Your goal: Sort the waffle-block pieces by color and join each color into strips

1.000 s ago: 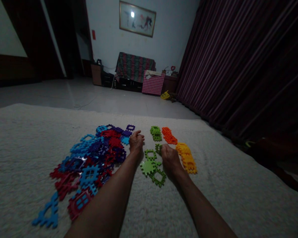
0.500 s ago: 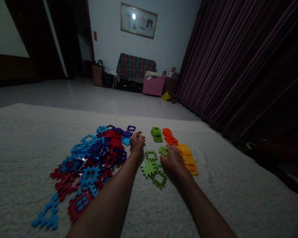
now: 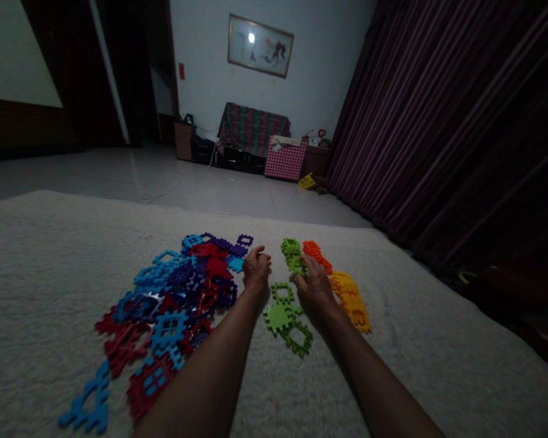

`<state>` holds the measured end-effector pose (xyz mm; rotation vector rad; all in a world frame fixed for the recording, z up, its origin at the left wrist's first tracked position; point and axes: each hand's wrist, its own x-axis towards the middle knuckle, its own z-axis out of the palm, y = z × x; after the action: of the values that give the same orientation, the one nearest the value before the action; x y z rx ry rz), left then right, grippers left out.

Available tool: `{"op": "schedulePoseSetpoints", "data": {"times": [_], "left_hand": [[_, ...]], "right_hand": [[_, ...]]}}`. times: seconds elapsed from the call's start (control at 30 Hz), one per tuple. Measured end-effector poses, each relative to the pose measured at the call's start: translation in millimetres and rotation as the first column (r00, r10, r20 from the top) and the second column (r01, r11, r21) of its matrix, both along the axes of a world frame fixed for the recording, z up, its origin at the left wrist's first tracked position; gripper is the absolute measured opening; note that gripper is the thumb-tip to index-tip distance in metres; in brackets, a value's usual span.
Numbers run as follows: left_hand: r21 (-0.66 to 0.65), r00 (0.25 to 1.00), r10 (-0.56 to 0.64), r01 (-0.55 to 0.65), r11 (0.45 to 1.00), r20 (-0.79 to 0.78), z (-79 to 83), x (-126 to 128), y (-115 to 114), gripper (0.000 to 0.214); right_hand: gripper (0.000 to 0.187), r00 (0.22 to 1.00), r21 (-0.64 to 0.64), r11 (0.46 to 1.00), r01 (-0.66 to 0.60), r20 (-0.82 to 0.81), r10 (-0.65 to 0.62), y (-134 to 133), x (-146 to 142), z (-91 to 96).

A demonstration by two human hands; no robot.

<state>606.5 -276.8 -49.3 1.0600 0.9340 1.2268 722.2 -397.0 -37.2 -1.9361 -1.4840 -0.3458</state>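
Left hand [image 3: 257, 269]: half-curled, nothing visible in it, just right of a mixed pile [image 3: 185, 283] of blue, red and purple pieces. Right hand [image 3: 317, 286]: thumb and fingers parted at the near end of the far green stack [image 3: 291, 246]; grip cannot be told. Loose green pieces [image 3: 277, 317] lie nearer; orange pieces [image 3: 312, 249] and yellow pieces [image 3: 349, 298] lie right.

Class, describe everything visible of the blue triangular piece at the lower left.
The blue triangular piece looks like plastic, with blocky teeth along its edges and an opening through its middle. It lies flat on the cream blanket, at the near left end of the pile. One corner comes close to a pinkish-red piece; whether they touch is unclear. Neither the left hand nor right hand touches it.
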Motion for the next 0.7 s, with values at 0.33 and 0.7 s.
{"op": "schedulePoseSetpoints", "data": {"times": [0.33, 0.7], "left_hand": [[0.017, 1.000, -0.004, 0.004, 1.000, -0.002, -4.6, 3, 4, 0.040], [0.004, 1.000, 0.021, -0.021, 1.000, 0.012, -2.3, 4, -1, 0.041]], "right_hand": [[0.058, 0.992, 0.075, 0.993, -0.093, 0.091, 0.086, 30, 23, -22.5], [0.059, 0.989, 0.061, 0.990, -0.129, 0.084, 0.124, 31, 32, -23.0]]}}
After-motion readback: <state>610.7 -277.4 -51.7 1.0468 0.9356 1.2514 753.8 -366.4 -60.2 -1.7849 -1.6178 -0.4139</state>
